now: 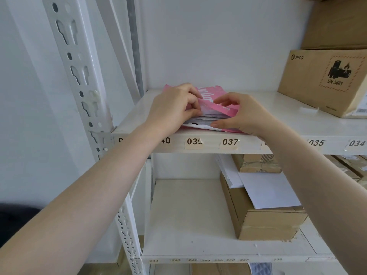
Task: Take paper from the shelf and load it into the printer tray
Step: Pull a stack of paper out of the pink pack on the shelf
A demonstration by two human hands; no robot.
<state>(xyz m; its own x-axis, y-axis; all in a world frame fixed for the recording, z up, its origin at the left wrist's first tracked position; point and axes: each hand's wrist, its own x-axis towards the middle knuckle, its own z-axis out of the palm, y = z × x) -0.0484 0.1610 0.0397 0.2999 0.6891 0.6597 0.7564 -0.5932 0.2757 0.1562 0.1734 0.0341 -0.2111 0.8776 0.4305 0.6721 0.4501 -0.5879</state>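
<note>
A single head-worn wide-angle view looks forward and slightly down at a white metal shelving unit from close range, near enough that both forearms reach in from the bottom corners. The upper shelf (pixel 278 124) crosses the middle of the view almost at eye height, its top seen at a shallow angle and its numbered front edge facing the camera. The lower shelf (pixel 190 219) is seen more from above. The slotted upright post (pixel 79 76) leans across the left side, bowed by the lens.
</note>
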